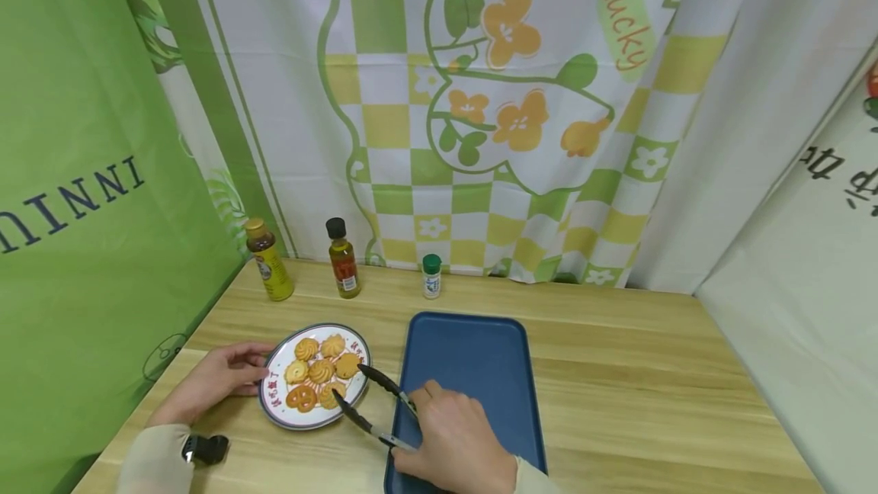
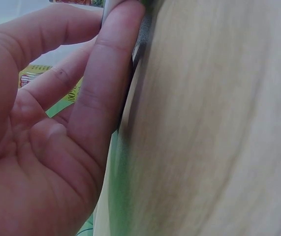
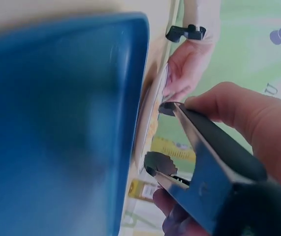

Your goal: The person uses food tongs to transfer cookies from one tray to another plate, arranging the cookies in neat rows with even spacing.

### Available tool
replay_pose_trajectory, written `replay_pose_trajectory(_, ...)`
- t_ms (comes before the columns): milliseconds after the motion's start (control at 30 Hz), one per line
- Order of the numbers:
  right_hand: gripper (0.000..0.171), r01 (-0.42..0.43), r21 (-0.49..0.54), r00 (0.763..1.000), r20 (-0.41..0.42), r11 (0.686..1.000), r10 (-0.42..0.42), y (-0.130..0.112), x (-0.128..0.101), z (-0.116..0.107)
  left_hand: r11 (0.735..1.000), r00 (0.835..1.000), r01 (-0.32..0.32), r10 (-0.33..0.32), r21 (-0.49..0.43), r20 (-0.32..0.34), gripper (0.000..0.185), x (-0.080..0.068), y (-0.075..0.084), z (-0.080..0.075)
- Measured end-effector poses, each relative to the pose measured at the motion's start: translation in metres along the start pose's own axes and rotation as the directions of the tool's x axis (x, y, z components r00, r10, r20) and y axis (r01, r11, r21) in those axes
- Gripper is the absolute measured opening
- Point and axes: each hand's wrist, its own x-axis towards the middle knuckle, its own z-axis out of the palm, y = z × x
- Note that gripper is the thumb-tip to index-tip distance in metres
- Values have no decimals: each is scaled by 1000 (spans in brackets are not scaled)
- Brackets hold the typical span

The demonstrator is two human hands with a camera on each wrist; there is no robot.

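An oval white plate (image 1: 280, 412) with a dark rim bears several cookies (image 1: 321, 372), one of them pretzel-shaped. My left hand (image 1: 218, 378) grips the plate's left edge; in the left wrist view its thumb and fingers (image 2: 103, 73) pinch the rim just above the wood. My right hand (image 1: 456, 433) holds metal tongs (image 1: 373, 427) with black tips, seen side-on in the right wrist view. The tongs' arms are spread apart, with both tips over the right-hand cookies. Whether the tips touch a cookie I cannot tell. Beneath my right hand lies a dark blue tray (image 1: 473, 349).
At the back of the wooden table (image 1: 631, 387) stand a yellow-labelled bottle (image 1: 270, 265), a black-capped bottle (image 1: 343, 261) and a small green-capped shaker (image 1: 431, 278). A patterned curtain (image 1: 391, 120) hangs behind them. Green fabric (image 1: 82, 265) borders the left side.
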Motion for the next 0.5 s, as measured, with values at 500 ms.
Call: replay_pose_trajectory(500, 66, -217, -24, 957, -204, 976, 208, 56, -16, -19, 999, 999, 33, -33, 8, -18, 64, 1, 1, 2)
